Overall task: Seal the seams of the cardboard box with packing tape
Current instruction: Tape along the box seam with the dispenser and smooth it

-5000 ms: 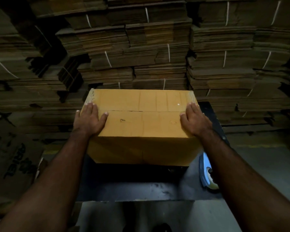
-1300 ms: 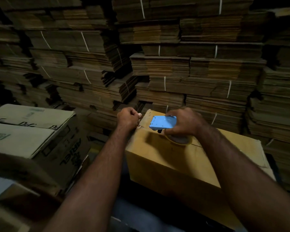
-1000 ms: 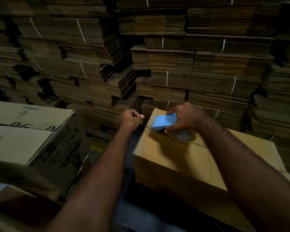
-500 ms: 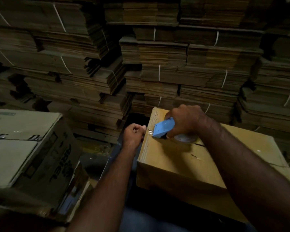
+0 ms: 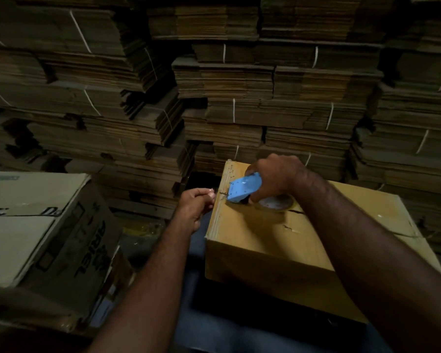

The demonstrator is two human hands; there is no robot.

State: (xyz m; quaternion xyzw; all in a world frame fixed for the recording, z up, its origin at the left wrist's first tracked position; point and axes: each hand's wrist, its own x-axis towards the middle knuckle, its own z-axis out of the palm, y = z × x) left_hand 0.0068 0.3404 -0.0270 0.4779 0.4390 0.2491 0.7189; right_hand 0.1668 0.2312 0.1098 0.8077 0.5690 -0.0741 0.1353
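A yellow-brown cardboard box (image 5: pixel 278 240) lies in front of me with its flaps closed and a centre seam running across the top. My right hand (image 5: pixel 275 177) grips a blue tape dispenser (image 5: pixel 243 187) with a roll of clear packing tape (image 5: pixel 275 203), set on the top at the left end of the seam. My left hand (image 5: pixel 196 205) is at the box's left edge, fingers curled, pinching the free end of the tape (image 5: pixel 212 192) at the upper left side. The tape itself barely shows.
A printed, worn cardboard carton (image 5: pixel 36 225) stands close on the left. Tied bundles of flattened cartons (image 5: pixel 227 85) are stacked wall-high behind and to both sides. The box rests on a dark surface (image 5: pixel 214 314) near me.
Five seconds ago both hands lay flat on the box top. Since about a second ago the view swung left, the dispenser tilted down at the seam's end, and my left hand dropped lower at the box's left side.
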